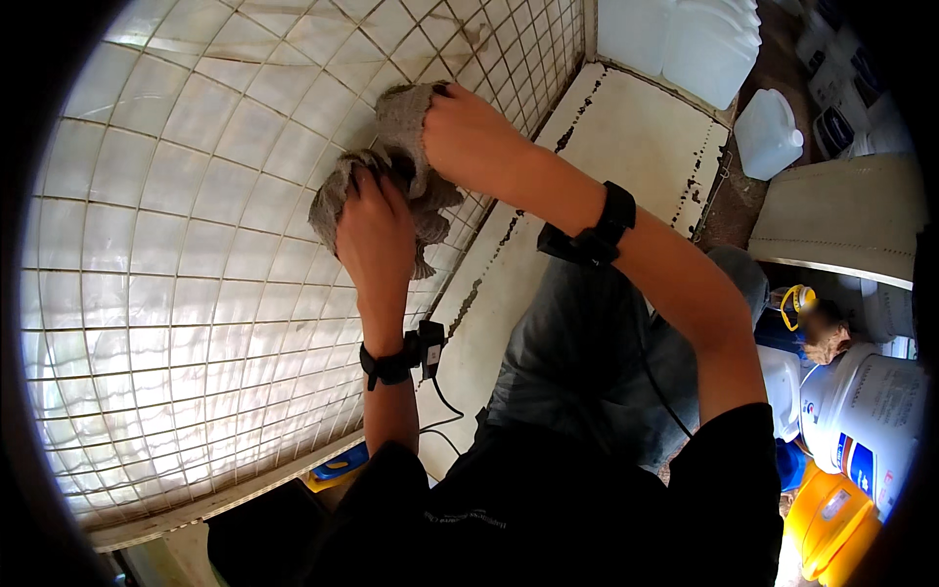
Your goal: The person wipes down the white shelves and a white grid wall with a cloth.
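Note:
A grey-brown, ragged cloth (423, 206) lies bunched against a square wire grid (209, 170) backed by pale, translucent sheeting. My left hand (375, 220) has its fingers curled into the lower-left part of the cloth. My right hand (459, 134) grips the cloth a little higher and to the right, also against the grid. The fingertips of both hands are mostly hidden in the fabric. Black straps with small devices and cables are on both my forearms. Below the grid runs a worn white panel (626, 127) with dark pitted lines, and my jeans-clad legs are over it.
Translucent jugs (709, 49) stand at the top right, with a single jug (768, 135) nearby. At the right are a pale ledge (836, 210), white buckets (871, 421), a yellow container (829, 519) and a blurred patch. A blue-and-yellow object (337, 465) sits at the lower left.

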Available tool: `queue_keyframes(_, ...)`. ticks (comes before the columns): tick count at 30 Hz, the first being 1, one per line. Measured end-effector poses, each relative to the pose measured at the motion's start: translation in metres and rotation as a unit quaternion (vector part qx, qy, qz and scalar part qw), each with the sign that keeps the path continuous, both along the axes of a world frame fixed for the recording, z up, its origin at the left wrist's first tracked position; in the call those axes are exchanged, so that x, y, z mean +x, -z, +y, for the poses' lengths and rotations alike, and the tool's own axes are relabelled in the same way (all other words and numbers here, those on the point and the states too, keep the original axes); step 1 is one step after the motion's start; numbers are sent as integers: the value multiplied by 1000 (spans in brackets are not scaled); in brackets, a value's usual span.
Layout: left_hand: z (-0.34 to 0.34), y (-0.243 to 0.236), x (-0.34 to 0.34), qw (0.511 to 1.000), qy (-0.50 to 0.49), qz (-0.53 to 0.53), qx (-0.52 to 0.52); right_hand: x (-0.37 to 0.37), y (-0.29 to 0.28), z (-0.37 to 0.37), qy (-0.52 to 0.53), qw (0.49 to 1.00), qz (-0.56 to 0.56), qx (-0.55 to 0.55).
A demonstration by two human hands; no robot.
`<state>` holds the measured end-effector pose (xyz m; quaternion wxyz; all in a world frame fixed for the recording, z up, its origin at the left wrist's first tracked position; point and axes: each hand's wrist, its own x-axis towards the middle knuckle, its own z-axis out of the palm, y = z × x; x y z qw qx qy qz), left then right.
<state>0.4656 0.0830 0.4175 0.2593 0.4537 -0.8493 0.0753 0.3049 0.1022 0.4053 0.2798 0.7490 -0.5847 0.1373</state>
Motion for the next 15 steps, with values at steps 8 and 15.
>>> queue_keyframes(8, -1, 27, 15, 992, 108, 68, -14, -3, 40, -39, -89, 961, -248, -84)
queue_keyframes(15, 29, 44, 19, 963, 139, 199, 114, -6, 51, -57, 67, 886, -378, -258)
